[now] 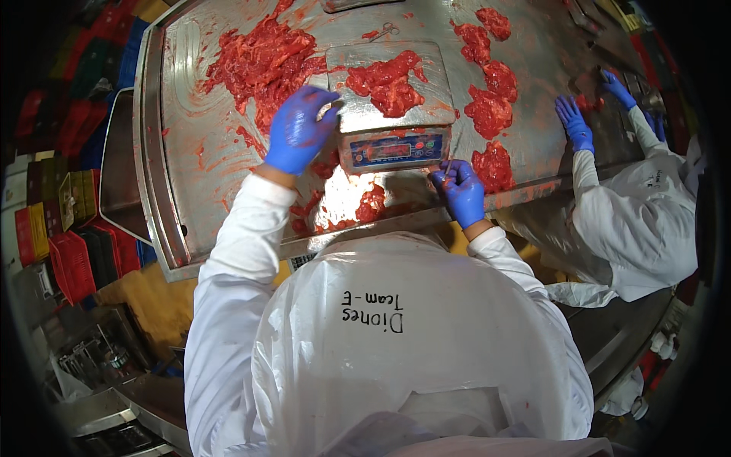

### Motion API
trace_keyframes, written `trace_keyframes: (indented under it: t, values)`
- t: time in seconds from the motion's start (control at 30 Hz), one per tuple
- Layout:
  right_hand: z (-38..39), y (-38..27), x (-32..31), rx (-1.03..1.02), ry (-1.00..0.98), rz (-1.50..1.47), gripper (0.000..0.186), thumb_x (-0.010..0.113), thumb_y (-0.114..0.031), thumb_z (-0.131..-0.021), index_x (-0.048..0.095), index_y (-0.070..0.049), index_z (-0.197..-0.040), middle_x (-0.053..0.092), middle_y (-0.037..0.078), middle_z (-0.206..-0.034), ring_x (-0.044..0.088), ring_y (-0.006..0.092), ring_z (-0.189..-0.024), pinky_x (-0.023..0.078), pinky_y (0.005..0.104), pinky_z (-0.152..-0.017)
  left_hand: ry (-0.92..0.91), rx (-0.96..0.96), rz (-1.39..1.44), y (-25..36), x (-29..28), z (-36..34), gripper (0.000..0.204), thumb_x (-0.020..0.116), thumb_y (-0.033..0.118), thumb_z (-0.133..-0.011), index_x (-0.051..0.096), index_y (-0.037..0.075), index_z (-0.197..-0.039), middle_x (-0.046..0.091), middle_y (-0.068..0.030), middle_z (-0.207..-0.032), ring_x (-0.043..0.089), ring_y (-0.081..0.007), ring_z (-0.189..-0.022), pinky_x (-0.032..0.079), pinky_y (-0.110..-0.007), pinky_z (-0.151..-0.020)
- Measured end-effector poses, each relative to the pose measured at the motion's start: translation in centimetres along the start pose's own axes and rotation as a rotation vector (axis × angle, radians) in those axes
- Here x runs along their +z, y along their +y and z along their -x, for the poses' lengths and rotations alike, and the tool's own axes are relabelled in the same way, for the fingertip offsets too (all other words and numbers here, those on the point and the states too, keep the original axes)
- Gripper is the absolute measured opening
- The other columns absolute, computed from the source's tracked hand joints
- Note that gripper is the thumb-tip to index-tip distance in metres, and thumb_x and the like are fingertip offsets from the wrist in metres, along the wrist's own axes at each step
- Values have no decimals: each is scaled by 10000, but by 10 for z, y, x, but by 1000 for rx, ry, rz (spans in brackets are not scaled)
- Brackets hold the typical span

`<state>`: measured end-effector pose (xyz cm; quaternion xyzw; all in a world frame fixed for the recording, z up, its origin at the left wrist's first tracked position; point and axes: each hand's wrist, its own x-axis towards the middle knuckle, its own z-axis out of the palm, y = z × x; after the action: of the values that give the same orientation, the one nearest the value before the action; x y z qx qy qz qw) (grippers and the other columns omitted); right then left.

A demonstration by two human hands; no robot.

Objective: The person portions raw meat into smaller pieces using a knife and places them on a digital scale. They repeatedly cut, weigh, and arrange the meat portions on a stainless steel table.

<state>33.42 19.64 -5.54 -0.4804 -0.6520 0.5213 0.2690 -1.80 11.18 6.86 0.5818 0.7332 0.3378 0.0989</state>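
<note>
A bench scale (391, 152) with a steel platform and a lit display stands on the metal table in front of me. Raw red meat pieces (390, 82) lie on its platform. My left hand (298, 131), in a blue glove, is at the platform's left edge, fingers stretched and thumb apart, holding nothing. Beside it spreads a large heap of raw meat (263, 65). At the scale's front right corner, my blue-gloved right hand (463, 194) has its fingers curled in; whatever they hold, if anything, is hidden. A smaller piece of meat (371, 203) lies in front of the scale.
Several meat portions (487, 110) form a row right of the scale. Scissors (383, 32) lie behind it. A co-worker in white (636, 213), wearing blue gloves, works at the right. The table's raised rim (152, 145) runs along the left; coloured crates (72, 263) stand beyond.
</note>
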Motion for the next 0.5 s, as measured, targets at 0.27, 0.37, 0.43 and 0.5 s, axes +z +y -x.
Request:
trace_keyframes:
  t: [0.27,0.37,0.43,0.5]
  values:
    - [-10,-83,31,-240,-451,-45,110,708,-97,-988,675,-60,-1086,661,7,-1034,627,76,-881,550,283,-818,-107,224,-258,15,44,8,150,718,205,-896,753,99,-996,690,-104,-1020,673,-331,-947,569,-446,-823]
    - [-25,-129,43,211,-607,-572,124,725,-138,-983,672,-60,-1062,651,0,-1012,600,72,-856,529,275,-793,-100,180,-186,9,38,24,144,711,210,-890,760,113,-985,688,-112,-986,674,-336,-934,565,-458,-805]
    - [-46,-127,49,305,-720,-569,149,721,-188,-989,672,-59,-1049,648,-4,-986,589,71,-856,517,268,-777,-125,91,-113,9,34,20,158,703,225,-901,768,107,-983,692,-125,-969,674,-343,-933,561,-469,-798]
    - [-66,-105,54,-6,-821,-25,198,690,-255,-1012,675,-59,-1039,647,-9,-968,585,72,-872,509,264,-770,-43,26,-106,14,32,11,167,703,235,-905,771,102,-979,695,-125,-964,674,-344,-936,560,-470,-802]
